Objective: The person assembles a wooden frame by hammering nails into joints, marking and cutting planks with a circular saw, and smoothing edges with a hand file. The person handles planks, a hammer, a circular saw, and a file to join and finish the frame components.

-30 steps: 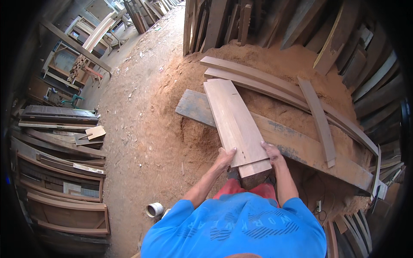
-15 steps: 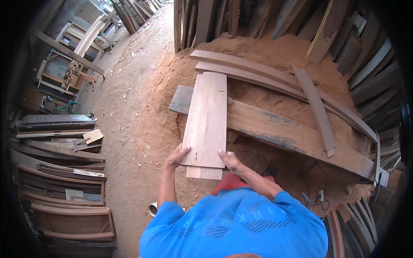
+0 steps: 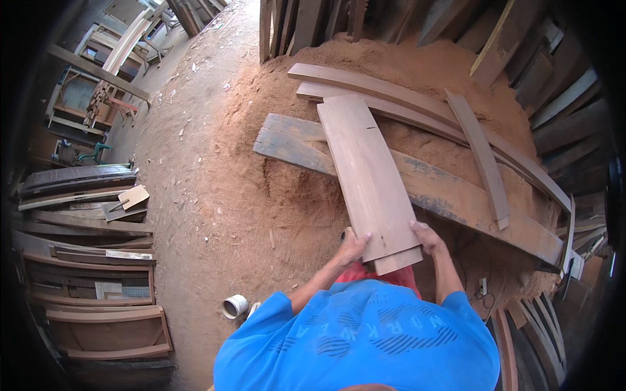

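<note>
A wide, pale brown wooden panel (image 3: 368, 173) with a stepped tongue at both ends stretches out in front of me, its far end leaning to the left. My left hand (image 3: 353, 246) grips its near left corner, thumb on top. At the near right edge my right hand (image 3: 427, 237) holds on, thumb on the upper face and fingers partly hidden beneath. Under the panel's middle runs a thick, worn wooden beam (image 3: 450, 190); whether the two touch I cannot tell. The panel's far end reaches the long curved boards (image 3: 385, 104) behind the beam.
A narrow board (image 3: 479, 156) lies across the beam at the right. Sawdust (image 3: 241, 150) covers the ground. Planks (image 3: 339, 26) stand against the far wall. Stacked frames and boards (image 3: 107, 332) line the left side. A white pipe piece (image 3: 235, 306) lies near my left elbow.
Both hands have carried the near end of the panel to the right. The panel has turned from nearly straight ahead to slanting, its far end now toward the left.
</note>
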Available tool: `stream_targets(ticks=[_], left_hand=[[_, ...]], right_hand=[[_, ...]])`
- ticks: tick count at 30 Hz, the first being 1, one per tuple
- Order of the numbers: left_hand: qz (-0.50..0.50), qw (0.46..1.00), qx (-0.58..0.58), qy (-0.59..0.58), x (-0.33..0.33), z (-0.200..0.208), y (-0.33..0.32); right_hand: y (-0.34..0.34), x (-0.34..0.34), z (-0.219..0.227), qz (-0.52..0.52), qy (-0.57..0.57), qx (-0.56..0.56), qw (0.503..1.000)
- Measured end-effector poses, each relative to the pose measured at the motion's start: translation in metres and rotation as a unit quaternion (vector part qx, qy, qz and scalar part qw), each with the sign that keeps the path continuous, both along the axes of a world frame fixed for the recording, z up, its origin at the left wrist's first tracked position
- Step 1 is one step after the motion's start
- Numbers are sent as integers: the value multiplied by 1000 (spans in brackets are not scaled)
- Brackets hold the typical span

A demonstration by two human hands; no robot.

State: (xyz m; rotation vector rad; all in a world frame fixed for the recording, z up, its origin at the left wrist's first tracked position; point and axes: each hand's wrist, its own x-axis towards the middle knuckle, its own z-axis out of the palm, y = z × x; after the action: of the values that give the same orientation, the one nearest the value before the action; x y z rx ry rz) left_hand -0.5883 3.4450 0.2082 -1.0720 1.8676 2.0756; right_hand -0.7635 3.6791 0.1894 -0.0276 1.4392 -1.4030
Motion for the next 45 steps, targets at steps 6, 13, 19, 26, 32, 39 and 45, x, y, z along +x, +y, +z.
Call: stream_targets(ticks=[6,13,19,26,32,39,45], left_hand=[[-79,992,-67,-73,59,-15,-111],[-9,973,-188,-134,61,-54,-148],[-29,957,-228,-174,58,-45,-145],[-5,930,-308,-201,49,-25,-131],[-131,898,-344,-239,45,-30,-161],[-271,865,-373,-200,-5,-4,-144],[-282,871,-336,-221,-20,-47,-116]], right_hand=[[-82,113,-66,-23,-117,-39,992],[-130,91,-127,-31,-113,-12,993],[-173,11,-102,-195,-108,-78,972],[-195,18,-67,-223,-77,-11,972],[-155,49,-87,-183,-18,-22,983],[-88,83,-86,-275,-150,74,947],[73,-11,-39,-188,212,297,912]])
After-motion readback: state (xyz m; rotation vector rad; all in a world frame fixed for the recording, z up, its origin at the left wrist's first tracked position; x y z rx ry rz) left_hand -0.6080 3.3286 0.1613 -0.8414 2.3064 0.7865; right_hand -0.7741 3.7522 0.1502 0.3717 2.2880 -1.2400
